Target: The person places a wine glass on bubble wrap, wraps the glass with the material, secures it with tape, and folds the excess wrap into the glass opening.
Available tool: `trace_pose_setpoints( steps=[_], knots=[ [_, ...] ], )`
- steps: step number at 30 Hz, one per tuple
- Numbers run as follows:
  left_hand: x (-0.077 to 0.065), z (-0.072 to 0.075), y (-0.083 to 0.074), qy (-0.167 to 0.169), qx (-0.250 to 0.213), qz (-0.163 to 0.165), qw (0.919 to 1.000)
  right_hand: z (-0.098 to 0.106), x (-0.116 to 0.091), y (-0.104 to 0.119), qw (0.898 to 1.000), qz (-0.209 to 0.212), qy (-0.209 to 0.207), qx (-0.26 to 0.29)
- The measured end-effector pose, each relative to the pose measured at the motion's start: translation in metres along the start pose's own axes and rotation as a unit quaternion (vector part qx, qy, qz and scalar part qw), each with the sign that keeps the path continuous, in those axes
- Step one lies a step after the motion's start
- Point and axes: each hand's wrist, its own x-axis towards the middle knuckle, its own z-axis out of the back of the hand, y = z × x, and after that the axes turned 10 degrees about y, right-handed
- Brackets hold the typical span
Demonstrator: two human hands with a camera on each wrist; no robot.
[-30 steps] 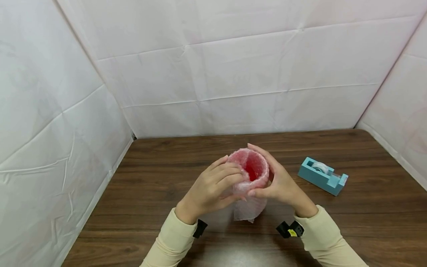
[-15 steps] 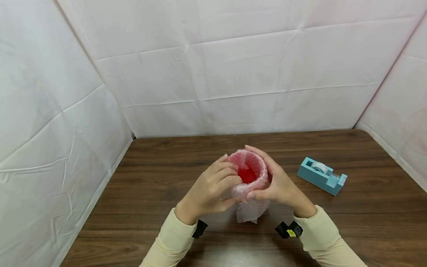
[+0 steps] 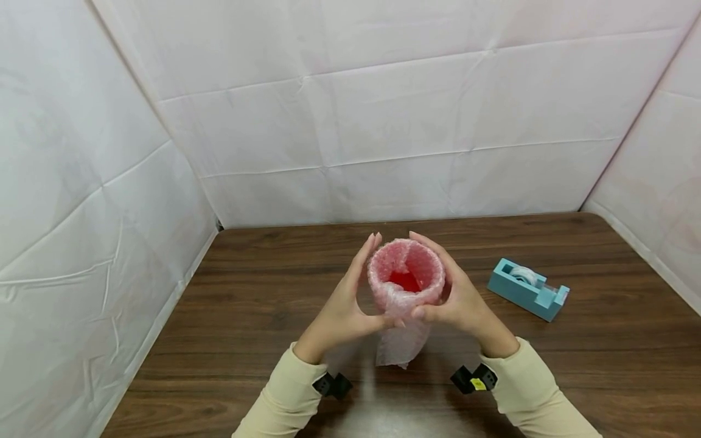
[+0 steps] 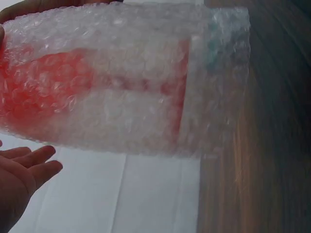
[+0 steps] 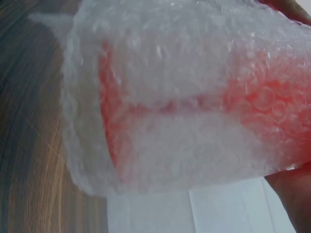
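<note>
A red stemmed glass (image 3: 405,281) stands inside a sleeve of clear bubble wrap (image 3: 404,340), its bowl at the top. Through the wrap, the left wrist view shows the glass's thin stem (image 4: 138,83) and flat base (image 4: 181,90). My right hand (image 3: 468,304) grips the wrapped bowl from the right, thumb in front and fingers behind. On the opposite side, my left hand (image 3: 342,310) is spread, its thumb at the front of the wrap. Its fingers (image 4: 41,162) are straight and apart from the wrap in the left wrist view.
A light blue tape dispenser (image 3: 528,289) with a roll of clear tape sits to the right on the dark wooden table (image 3: 263,292). White cloth walls (image 3: 383,121) enclose the table at the back and both sides.
My left hand's fingers have come away from the wrap's upper rim and straightened out along its left side. The right hand keeps its grip; the wrapped glass has shifted slightly.
</note>
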Motion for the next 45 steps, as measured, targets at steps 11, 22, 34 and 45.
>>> trace_pose_setpoints(
  steps=[11, 22, 34, 45],
  knots=[
    [0.002, -0.002, 0.01, 0.033, -0.109, 0.002, 0.9935, -0.001, 0.001, -0.003, 0.999, 0.006, 0.016, 0.03],
    [0.001, -0.002, 0.017, 0.031, -0.114, -0.019, 0.9928, 0.0, 0.001, -0.006, 1.0, -0.007, 0.02, 0.004],
    [0.0, -0.001, 0.017, 0.015, -0.109, 0.002, 0.9939, 0.001, 0.0, -0.005, 0.998, -0.04, -0.006, -0.038],
    [-0.001, -0.001, 0.015, -0.016, -0.106, 0.039, 0.9935, 0.002, 0.001, -0.007, 0.999, -0.034, -0.008, -0.031]
  ],
)
